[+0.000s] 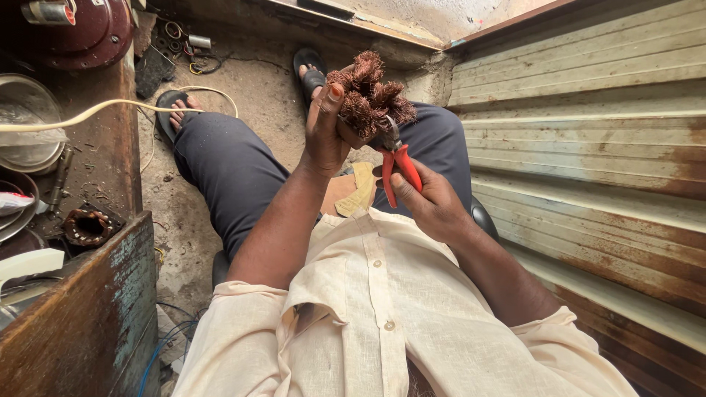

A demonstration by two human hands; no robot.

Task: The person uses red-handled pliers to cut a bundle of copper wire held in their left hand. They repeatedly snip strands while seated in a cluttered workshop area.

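Observation:
My left hand (325, 129) is raised over my lap and closed around a bundle of cut copper winding wire (370, 95), whose frayed ends fan out above my fingers. My right hand (430, 200) grips red-handled cutting pliers (398, 167). The pliers' metal jaws point up and touch the lower right side of the copper bundle. I am seated, with dark trousers and a cream shirt in view below the hands.
A worn wooden workbench (88, 309) stands at my left with a wound stator (87, 226), metal bowls (26, 121) and a cream cable (95, 112). A rusty corrugated metal shutter (588, 147) fills the right. My sandalled feet (176, 110) rest on a dusty concrete floor.

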